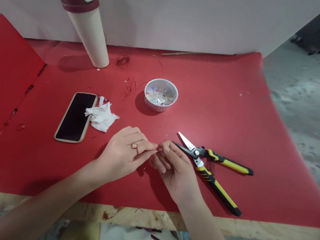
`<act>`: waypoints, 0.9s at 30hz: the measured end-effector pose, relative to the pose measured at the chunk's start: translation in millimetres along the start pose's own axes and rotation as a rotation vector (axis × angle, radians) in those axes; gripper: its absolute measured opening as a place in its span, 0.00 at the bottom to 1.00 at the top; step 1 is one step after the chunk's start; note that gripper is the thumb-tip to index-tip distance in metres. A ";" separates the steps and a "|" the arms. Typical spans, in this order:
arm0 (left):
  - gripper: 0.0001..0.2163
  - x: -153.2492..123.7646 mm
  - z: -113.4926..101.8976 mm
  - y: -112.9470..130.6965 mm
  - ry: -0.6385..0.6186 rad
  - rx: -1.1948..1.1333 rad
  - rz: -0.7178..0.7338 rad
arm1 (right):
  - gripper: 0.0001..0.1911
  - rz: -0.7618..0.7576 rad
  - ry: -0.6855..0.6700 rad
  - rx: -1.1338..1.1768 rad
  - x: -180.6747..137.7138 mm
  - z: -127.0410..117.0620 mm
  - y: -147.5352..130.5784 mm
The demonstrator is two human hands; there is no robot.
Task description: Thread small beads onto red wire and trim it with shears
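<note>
My left hand, with a ring on one finger, pinches at its fingertips close against those of my right hand. Between the two sets of fingertips shows a tiny dark red piece, too small to name and mostly covered by the fingers. Both hands are held just above the red table covering. Right beside my right hand lies a pair of yellow-and-black shears with its blades apart. Beyond the hands stands a small perforated bowl with colourful beads in it.
A phone lies at the left, a crumpled tissue against its edge. At the back stands a tall cream tumbler near the wall. Tangles of thin red thread and a thin stick lie on the red covering.
</note>
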State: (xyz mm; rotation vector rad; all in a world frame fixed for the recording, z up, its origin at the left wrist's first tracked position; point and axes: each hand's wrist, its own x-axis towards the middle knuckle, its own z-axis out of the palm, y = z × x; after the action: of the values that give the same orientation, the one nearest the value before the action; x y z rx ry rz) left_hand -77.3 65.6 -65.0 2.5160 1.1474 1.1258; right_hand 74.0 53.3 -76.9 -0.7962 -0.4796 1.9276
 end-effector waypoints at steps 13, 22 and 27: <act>0.05 0.4 0.3 8.1 -0.002 0.044 -0.044 | 0.12 -0.057 0.008 -0.106 -3.2 -0.2 2.3; 0.05 2.9 -2.9 16.3 -0.199 -0.501 -0.675 | 0.09 -0.111 0.047 -0.148 -4.3 0.9 0.8; 0.07 3.9 0.1 10.0 -0.209 -0.763 -0.768 | 0.10 -0.171 0.091 -0.231 -3.1 0.3 -0.7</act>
State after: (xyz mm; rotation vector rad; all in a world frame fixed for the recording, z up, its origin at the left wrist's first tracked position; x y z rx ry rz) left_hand -69.7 61.4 -58.7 1.3870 1.1586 0.8239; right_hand 75.3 50.8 -75.2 -0.9541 -0.7006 1.6898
